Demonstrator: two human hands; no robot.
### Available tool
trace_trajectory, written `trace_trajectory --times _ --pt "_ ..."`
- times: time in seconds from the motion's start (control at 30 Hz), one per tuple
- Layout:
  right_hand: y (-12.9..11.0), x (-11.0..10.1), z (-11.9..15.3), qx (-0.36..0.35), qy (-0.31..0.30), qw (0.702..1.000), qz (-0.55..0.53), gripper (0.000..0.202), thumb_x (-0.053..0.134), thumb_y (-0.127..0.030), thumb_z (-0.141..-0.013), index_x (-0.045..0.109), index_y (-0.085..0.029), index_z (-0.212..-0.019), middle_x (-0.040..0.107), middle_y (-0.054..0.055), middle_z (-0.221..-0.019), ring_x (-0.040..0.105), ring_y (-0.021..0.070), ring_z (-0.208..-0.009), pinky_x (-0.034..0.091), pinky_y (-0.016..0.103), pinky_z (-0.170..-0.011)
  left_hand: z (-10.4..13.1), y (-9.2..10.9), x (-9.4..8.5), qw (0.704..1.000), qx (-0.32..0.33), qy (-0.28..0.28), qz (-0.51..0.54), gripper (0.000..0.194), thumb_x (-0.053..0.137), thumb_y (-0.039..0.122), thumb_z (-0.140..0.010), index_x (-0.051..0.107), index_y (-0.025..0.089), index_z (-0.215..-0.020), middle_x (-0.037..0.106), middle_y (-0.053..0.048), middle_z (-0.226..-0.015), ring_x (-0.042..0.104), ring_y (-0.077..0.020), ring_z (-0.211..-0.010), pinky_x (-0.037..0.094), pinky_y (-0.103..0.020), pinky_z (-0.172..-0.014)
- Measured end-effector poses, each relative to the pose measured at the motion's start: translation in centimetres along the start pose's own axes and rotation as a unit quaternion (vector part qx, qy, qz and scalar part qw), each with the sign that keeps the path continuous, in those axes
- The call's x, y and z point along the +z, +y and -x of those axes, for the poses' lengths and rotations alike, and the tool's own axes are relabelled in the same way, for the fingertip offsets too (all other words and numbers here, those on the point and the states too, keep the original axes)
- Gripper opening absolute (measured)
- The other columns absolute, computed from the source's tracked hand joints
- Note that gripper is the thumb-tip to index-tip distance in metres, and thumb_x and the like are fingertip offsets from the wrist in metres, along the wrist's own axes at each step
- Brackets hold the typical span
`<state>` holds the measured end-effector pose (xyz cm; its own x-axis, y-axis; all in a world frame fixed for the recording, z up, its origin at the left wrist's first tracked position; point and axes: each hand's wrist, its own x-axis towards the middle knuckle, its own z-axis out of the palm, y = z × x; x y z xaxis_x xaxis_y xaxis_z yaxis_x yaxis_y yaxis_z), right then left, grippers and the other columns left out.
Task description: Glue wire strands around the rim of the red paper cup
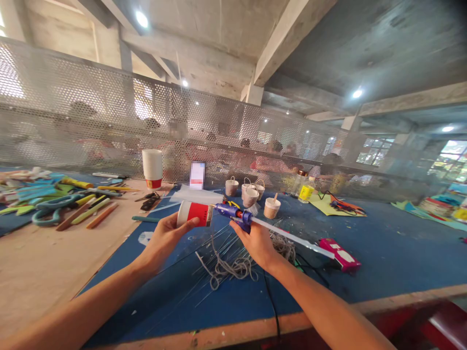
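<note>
Tilted on its side, a red and white paper cup [195, 214] is gripped by my left hand [166, 236], the thumb lying along its red band. My right hand [253, 240] is wrapped round a blue hot glue gun [233, 212]. A long clear glue stick [292, 233] sticks out of the gun's back end. The nozzle is at the cup's rim; whether it touches, I cannot tell. Grey cord [233, 267] lies in loose loops on the blue mat [175, 301] below, with one strand rising towards the cup. Thin clear strands are scattered around it.
Several small handled cups [250, 197] stand behind my hands, beside a cup with a stick [272, 208]. A stack of paper cups [152, 167] is at the back left. Scissors [54, 209] and tools lie left. A magenta box [340, 254] sits right; a perforated screen [219, 131] runs behind.
</note>
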<state>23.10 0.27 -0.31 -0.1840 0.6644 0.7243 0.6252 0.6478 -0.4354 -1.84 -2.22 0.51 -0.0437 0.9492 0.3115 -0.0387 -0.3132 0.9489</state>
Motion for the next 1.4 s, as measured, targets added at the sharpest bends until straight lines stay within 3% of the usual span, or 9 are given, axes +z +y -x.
trace_trajectory --times 0.1,0.23,0.4,0.63,0.83,1.07,1.17,1.3,1.4 --pt "-0.1 -0.2 -0.6 0.088 -0.025 0.99 -0.11 0.033 0.061 -0.05 -0.095 0.07 -0.019 -0.099 0.069 0.002 -0.066 0.065 0.0196 -0.059 0.051 0.029 -0.059 0.0 -0.1 -0.1 1.0 -0.002 0.005 0.001 0.029 0.083 0.044 -0.079 0.082 0.022 -0.097 0.082 -0.004 -0.09 0.072 -0.0245 -0.083 0.052 -0.031 -0.078" --pt "0.1 -0.2 -1.1 0.214 -0.044 0.939 -0.265 0.031 0.064 -0.046 -0.089 0.06 -0.019 -0.103 0.051 -0.009 -0.052 0.049 0.0124 -0.044 0.043 0.024 -0.048 -0.1 -0.2 -0.1 0.999 -0.02 0.008 0.026 0.028 0.083 0.044 -0.08 0.081 0.021 -0.095 0.083 -0.004 -0.091 0.073 -0.0244 -0.088 0.053 -0.031 -0.084" --pt "0.9 0.3 -1.3 0.298 -0.094 0.893 -0.323 0.023 0.064 -0.04 -0.084 0.061 -0.017 -0.084 0.062 -0.002 -0.065 0.056 0.0115 -0.05 0.045 0.023 -0.051 -0.4 -0.3 0.0 0.997 -0.039 0.03 0.058 0.034 0.087 0.045 -0.074 0.082 0.02 -0.095 0.084 -0.008 -0.096 0.075 -0.027 -0.091 0.056 -0.035 -0.086" --pt "3.5 1.8 -0.9 0.232 -0.143 0.96 -0.069 0.039 0.068 -0.049 -0.084 0.063 -0.019 -0.058 0.057 -0.003 -0.051 0.055 0.0146 -0.052 0.031 0.023 -0.049 -0.4 0.0 0.2 0.995 -0.048 0.018 0.083 0.036 0.089 0.046 -0.071 0.082 0.02 -0.094 0.084 -0.009 -0.093 0.077 -0.028 -0.087 0.06 -0.036 -0.081" --pt "3.0 1.8 -1.0 0.258 -0.165 0.949 0.07 0.034 0.075 -0.05 -0.082 0.071 -0.016 -0.086 0.077 0.006 -0.085 0.07 0.0209 -0.077 0.039 0.025 -0.062 -0.1 0.2 0.3 0.995 -0.054 0.009 0.082 0.034 0.087 0.044 -0.075 0.081 0.018 -0.095 0.084 -0.008 -0.089 0.076 -0.0246 -0.083 0.06 -0.031 -0.076" --pt "2.9 1.9 -0.7 0.231 -0.192 0.943 0.14 0.034 0.065 -0.051 -0.091 0.067 -0.021 -0.076 0.075 0.005 -0.08 0.071 0.023 -0.081 0.038 0.028 -0.064 0.0 0.3 0.5 0.991 -0.083 0.006 0.105 0.034 0.088 0.043 -0.074 0.081 0.018 -0.096 0.083 -0.007 -0.087 0.073 -0.0195 -0.068 0.057 -0.028 -0.066" --pt "3.0 1.9 -0.5 0.191 -0.16 0.955 0.159 0.028 0.069 -0.048 -0.09 0.067 -0.021 -0.084 0.074 0.007 -0.09 0.071 0.0244 -0.086 0.044 0.03 -0.071 0.0 0.0 0.4 0.992 -0.071 0.004 0.101 0.032 0.087 0.042 -0.076 0.081 0.019 -0.095 0.083 -0.006 -0.09 0.073 -0.0181 -0.074 0.055 -0.026 -0.07" --pt "2.1 1.5 -0.7 0.105 -0.084 0.991 0.026 0.021 0.06 -0.041 -0.097 0.063 -0.021 -0.096 0.073 0.008 -0.101 0.07 0.023 -0.095 0.05 0.034 -0.086 -0.3 -0.6 0.4 0.994 -0.068 0.009 0.088 0.033 0.086 0.043 -0.076 0.08 0.018 -0.096 0.083 -0.007 -0.095 0.074 -0.0203 -0.08 0.055 -0.029 -0.075" --pt "0.5 1.1 -0.8 0.146 -0.153 0.946 -0.245 0.027 0.056 -0.048 -0.099 0.06 -0.022 -0.106 0.075 0.008 -0.103 0.073 0.0218 -0.098 0.053 0.035 -0.092 -0.4 -0.8 0.8 0.993 -0.069 -0.008 0.091 0.033 0.085 0.044 -0.078 0.079 0.017 -0.097 0.083 -0.008 -0.095 0.074 -0.0239 -0.085 0.055 -0.034 -0.08"
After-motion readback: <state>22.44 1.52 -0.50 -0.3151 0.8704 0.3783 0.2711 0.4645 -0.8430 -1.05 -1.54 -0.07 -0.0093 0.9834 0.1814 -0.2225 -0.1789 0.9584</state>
